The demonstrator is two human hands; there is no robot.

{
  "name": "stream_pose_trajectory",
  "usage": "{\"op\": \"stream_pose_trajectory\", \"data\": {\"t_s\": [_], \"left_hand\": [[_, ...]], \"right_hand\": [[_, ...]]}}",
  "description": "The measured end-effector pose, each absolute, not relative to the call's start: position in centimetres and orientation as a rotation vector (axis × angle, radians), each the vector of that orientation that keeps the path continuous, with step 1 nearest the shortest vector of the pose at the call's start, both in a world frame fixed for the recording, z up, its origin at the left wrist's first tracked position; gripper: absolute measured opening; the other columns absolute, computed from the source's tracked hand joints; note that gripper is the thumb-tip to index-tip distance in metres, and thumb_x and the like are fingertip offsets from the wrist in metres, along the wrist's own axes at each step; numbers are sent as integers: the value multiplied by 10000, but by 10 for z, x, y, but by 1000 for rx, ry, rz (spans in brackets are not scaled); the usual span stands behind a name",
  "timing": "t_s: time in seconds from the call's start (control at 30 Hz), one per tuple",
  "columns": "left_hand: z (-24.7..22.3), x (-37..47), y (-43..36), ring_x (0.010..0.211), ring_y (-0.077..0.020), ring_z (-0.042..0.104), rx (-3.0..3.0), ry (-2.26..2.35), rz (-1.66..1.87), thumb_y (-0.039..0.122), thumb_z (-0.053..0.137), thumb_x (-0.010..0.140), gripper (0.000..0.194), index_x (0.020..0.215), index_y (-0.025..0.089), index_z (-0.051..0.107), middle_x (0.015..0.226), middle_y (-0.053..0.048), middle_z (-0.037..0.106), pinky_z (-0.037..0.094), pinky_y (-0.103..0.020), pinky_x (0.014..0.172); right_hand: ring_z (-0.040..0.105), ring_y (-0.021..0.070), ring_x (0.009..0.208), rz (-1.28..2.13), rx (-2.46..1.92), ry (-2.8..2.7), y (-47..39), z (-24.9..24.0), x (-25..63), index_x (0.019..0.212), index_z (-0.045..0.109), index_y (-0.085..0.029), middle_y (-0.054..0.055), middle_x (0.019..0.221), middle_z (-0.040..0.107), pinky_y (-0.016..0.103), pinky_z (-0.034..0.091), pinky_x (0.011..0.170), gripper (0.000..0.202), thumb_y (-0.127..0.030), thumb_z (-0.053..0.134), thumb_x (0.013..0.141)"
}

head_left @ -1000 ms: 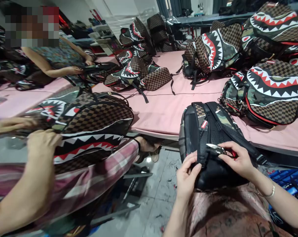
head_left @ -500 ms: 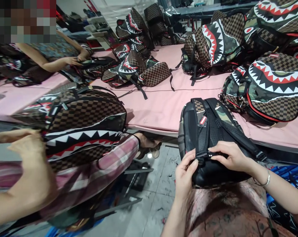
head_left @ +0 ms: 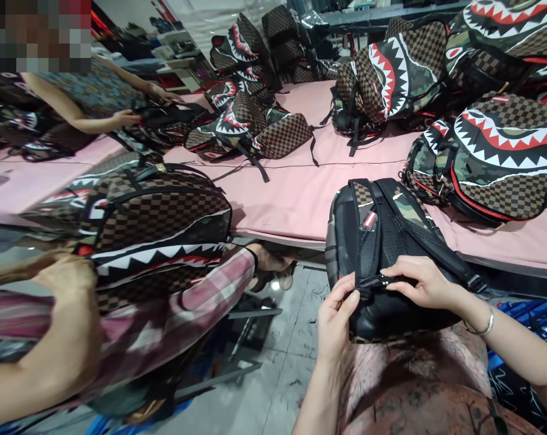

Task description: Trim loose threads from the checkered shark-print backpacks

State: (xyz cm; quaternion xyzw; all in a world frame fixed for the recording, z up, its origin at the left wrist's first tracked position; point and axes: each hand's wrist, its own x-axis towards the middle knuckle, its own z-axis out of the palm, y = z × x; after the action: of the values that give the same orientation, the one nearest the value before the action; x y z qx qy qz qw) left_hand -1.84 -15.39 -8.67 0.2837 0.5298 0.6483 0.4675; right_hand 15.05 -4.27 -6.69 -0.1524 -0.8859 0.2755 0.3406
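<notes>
We rest the black backpack (head_left: 382, 260) back-up on our lap against the near edge of the pink counter (head_left: 300, 199), steadying it. Our left hand (head_left: 339, 320) and right hand (head_left: 425, 283) each pinch its strap buckle (head_left: 375, 281), pulling it taut between them.

The lower part of the black backpack with camouflage shoulder straps (head_left: 382, 254) is hidden behind the person's left hand (head_left: 339, 320) and right hand (head_left: 425, 283), and the small black strap piece pinched between their fingers (head_left: 352, 296) is too small to make out. At the left edge a co-worker's forearm (head_left: 42, 362) is blurred and cut off. The face at upper left is pixelated. The brown checkered shark-mouth backpack (head_left: 504, 30) at upper right is cropped by the frame.
</notes>
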Motion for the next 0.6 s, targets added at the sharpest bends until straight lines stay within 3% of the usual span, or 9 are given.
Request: {"op": "stream_pose_trajectory", "data": {"t_s": [0.13,0.33,0.6], "left_hand": [[-90,-17,-156,1091,-237,509,728,1324,1580,269,654,697,207,879,179,698,1089,-84,616,275,-381,1026],[-91,-18,-157,1083,-234,513,688,1282,1591,262,662,689,212,882,182,699,1083,-86,619,313,-366,1002],[-86,-21,-156,1050,-237,527,535,1235,1617,282,691,648,264,884,166,699,1069,-91,621,342,-364,975]], "right_hand": [[559,112,639,716,-373,-2278,-42,-68,145,935,603,-142,46,737,635,211,440,577,150,-240,541,840],[539,119,584,565,-367,-2302,-45,-73,144,912,618,-155,31,669,625,231,410,538,133,-233,539,838],[557,115,635,700,-406,-2260,-36,-68,160,951,597,-150,45,739,636,222,442,574,149,-211,571,817]]}}
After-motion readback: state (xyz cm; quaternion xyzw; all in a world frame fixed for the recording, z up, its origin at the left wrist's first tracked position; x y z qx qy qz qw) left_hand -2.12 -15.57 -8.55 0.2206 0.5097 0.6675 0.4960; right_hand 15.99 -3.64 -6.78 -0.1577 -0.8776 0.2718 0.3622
